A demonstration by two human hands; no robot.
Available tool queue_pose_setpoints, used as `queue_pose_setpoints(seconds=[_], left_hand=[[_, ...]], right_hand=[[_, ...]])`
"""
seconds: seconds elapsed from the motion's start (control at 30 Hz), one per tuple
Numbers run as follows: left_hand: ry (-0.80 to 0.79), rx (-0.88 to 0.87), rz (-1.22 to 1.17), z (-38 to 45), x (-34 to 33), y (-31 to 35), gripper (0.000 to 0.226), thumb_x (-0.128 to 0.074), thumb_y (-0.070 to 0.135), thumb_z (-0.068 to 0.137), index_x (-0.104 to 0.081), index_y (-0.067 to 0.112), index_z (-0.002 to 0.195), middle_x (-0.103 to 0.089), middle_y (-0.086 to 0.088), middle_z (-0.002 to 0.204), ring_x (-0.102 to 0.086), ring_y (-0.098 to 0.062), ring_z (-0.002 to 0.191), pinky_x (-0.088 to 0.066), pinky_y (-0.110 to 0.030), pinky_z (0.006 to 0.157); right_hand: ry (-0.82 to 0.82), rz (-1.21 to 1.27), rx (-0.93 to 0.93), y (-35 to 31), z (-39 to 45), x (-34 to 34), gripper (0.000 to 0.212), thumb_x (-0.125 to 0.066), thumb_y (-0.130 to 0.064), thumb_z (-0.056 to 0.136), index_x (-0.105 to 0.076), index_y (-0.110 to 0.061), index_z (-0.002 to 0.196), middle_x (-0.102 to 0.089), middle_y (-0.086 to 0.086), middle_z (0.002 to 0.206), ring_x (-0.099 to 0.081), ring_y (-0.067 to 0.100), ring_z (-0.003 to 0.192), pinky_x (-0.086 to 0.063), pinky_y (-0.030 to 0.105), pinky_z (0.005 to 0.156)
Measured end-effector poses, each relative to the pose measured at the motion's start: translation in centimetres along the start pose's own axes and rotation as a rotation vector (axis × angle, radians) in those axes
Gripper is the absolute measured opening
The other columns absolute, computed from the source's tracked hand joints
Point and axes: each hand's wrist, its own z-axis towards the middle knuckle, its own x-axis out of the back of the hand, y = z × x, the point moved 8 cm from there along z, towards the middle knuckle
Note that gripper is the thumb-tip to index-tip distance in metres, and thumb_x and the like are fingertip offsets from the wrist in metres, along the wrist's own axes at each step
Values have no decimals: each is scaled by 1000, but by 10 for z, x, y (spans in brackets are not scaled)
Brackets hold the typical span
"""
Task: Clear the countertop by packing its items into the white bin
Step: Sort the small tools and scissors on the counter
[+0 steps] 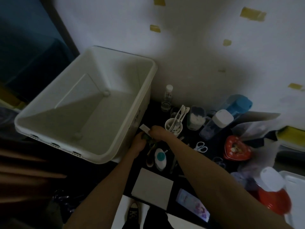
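Your right hand [156, 132] had its grip curled round a small white card or packet [144, 128], pinched at the end nearest you so the rest stuck out toward the white bin [148, 83]; your left hand [139, 142] closed on a dark greenish bundle [146, 137] just beneath it, though the light was too dim to say what that bundle was. Both looked light and thin, so a fingertip pinch was enough, and the card would likely bend if you squeezed across its middle. Both hands sat just beside the bin's near wall, over the dark surface [186, 138]. The bin's floor showed nothing in it, so packing had scarcely begun. Near your hands stood a white cup of toothbrushes [174, 127], which I judged top-heavy and best taken round the cup's body, not by the brushes. A clear bottle [167, 100] against the wall looked slippery and possibly glass, so take it at the waist. The small scissors [200, 146] were stiff; lift them by the loops. The red heart-shaped tin [237, 150] wanted a two-sided hold.
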Motion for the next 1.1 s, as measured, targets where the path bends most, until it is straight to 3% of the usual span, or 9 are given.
queue_pose_setpoints(seconds=[0.07,0.13,0.23,0.37,0.5,0.63,0.73,0.87,1.1], left_hand=[[22,-53,94,1,5,4,33,-45,13,101,-53,9,133,-58,-15,132,-56,-29,119,-43,-48,105],[19,-80,179,-8,8,10,36,-42,12,102,-50,10,137,-55,-14,136,-53,-30,123,-41,-44,107],[51,-89,291,-32,15,22,41,-38,7,101,-43,4,142,-50,-14,139,-50,-32,125,-37,-31,102],[149,-203,243,-71,21,62,35,-35,7,102,-50,7,133,-54,-11,132,-51,-23,117,-37,-24,93],[259,-472,226,-119,14,114,20,-47,21,100,-59,18,115,-62,2,106,-60,-8,90,-46,-18,74],[78,-642,288,-149,-35,129,9,-55,20,97,-62,15,101,-62,4,90,-60,-5,80,-50,-17,71],[-111,-647,440,-152,-87,105,7,-58,20,94,-62,14,96,-65,-3,89,-62,-13,78,-52,-28,72],[-278,-650,616,-147,-136,51,6,-61,18,90,-64,13,92,-65,-5,88,-63,-18,79,-53,-37,72],[-323,-604,748,-130,-160,15,14,-60,6,87,-60,7,101,-58,-11,107,-59,-26,98,-48,-34,81]], right_hand=[[39,34,11,1,-8,7,31,-40,-19,102,-58,2,115,-58,18,109,-52,25,91,-39,28,71],[55,40,62,-2,-26,15,31,-39,-20,102,-57,1,115,-58,19,114,-57,30,101,-42,29,73],[176,144,197,4,-72,36,36,-37,-21,104,-55,-6,132,-57,12,133,-55,29,119,-44,34,95],[371,539,269,52,-148,50,30,-37,-15,105,-63,-11,120,-68,0,116,-68,13,101,-53,31,92],[601,496,162,116,-205,35,23,-44,-9,102,-67,-13,106,-71,-5,98,-68,4,85,-54,19,82],[626,457,-7,167,-224,-11,13,-59,-8,94,-69,-11,101,-74,2,94,-69,7,79,-49,8,72],[647,405,-93,190,-228,-42,15,-64,-10,90,-70,-10,104,-74,4,99,-69,14,89,-54,26,82],[665,309,-181,199,-234,-65,23,-61,-5,85,-70,-9,106,-72,8,102,-67,23,95,-52,35,85],[647,196,-237,209,-215,-75,38,-64,-5,83,-63,-15,120,-57,4,126,-57,23,111,-49,36,94]])
